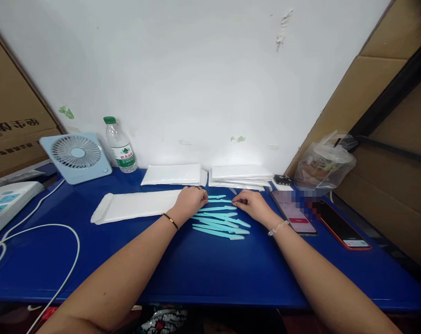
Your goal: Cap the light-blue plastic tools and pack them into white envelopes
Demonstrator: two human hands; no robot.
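Several turquoise eyebrow razors (pixel 220 221) lie fanned in a loose row on the blue table (pixel 210 269). At their far end, my left hand (pixel 191 202) has its fingers closed at the left ends of the top razors. My right hand (pixel 252 204) pinches the right tip of one top razor (pixel 220 201) between thumb and finger. Partly under my left hand lies a long white padded packet (pixel 137 206). The fingertips of my left hand are mostly hidden behind the hand itself.
Stacks of white packets (pixel 171 175) (pixel 240 172) sit against the wall. Left are a blue fan (pixel 80 155), a water bottle (pixel 121 148), a power strip (pixel 8 204) and a white cable (pixel 78 246). Right are two phones (pixel 299 218) (pixel 342 225) and a bagged cup (pixel 325 162).
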